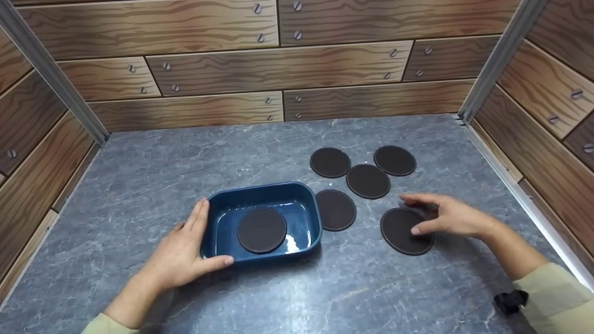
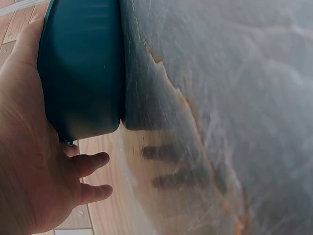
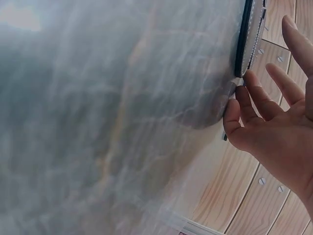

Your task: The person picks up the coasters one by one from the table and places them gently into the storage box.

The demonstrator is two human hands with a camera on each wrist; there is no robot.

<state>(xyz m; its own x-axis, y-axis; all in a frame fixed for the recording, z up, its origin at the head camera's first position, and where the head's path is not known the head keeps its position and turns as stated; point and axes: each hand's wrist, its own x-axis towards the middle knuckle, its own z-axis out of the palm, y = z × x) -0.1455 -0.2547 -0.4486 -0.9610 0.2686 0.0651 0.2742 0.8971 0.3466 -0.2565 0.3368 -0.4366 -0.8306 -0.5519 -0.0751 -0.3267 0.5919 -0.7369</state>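
A blue rectangular dish (image 1: 309, 195) stands on the table with one round dark coaster (image 1: 262, 230) lying flat inside it. My left hand (image 1: 183, 253) rests against the dish's near left corner, fingers along the left side and thumb at the front rim. In the left wrist view those fingers extend loosely past the dish wall (image 2: 83, 68). Over at the right, my right hand (image 1: 452, 218) reaches across another coaster (image 1: 401, 234), thumb over its face and fingers spread at its far right edge. The right wrist view shows fingertips close to the stitched coaster edge (image 3: 244, 39).
One coaster (image 1: 338, 211) lies against the dish's right side. Behind it lie three more: a left coaster (image 1: 330, 162), a middle coaster (image 1: 368, 181) and a right coaster (image 1: 395, 160). Wood-patterned walls (image 1: 278, 69) enclose the grey marbled table (image 1: 153, 176) at back and sides.
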